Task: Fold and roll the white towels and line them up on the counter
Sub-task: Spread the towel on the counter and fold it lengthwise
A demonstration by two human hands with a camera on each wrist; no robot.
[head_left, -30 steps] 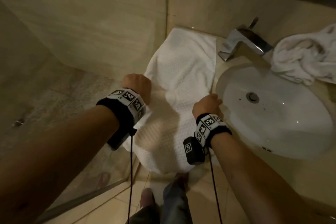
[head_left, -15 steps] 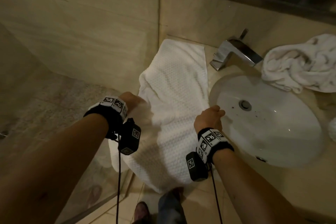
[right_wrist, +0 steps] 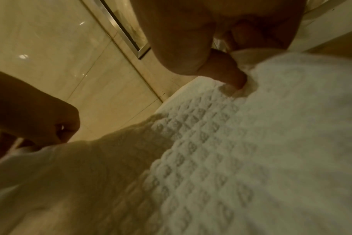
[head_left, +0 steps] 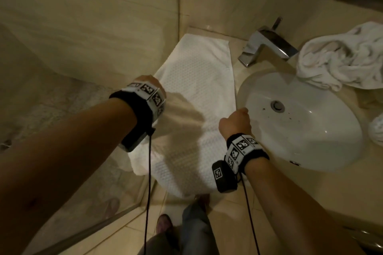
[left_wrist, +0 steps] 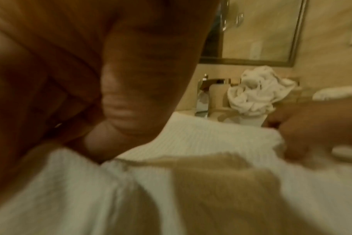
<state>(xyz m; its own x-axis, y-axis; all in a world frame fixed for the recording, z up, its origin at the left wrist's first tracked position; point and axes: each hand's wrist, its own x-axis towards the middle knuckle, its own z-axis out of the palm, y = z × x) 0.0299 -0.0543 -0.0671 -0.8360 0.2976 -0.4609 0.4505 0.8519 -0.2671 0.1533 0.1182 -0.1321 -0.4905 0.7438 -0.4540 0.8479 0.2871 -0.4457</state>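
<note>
A white waffle-weave towel (head_left: 194, 80) lies lengthwise on the counter left of the sink, its near end hanging over the counter's front edge. My left hand (head_left: 151, 85) grips the towel's left edge with curled fingers (left_wrist: 103, 139). My right hand (head_left: 236, 122) pinches the towel's right edge, thumb (right_wrist: 229, 74) pressed into the fabric (right_wrist: 251, 143). Between the two hands the cloth is lifted and stretched. A crumpled white towel (head_left: 342, 58) sits heaped behind the sink; it also shows as the crumpled towel (left_wrist: 255, 92) in the left wrist view.
A white oval sink (head_left: 300, 122) fills the counter to the right, with a chrome faucet (head_left: 267, 47) behind it. A tiled wall and a glass shower partition (head_left: 83, 232) close the left side. Another bit of white cloth (head_left: 377, 130) shows at the right edge. My legs stand below.
Both hands have kept hold of the towel's side edges. The left hand dropped toward the counter's front edge, then came back up and away along the towel. The right hand barely shifted.
</note>
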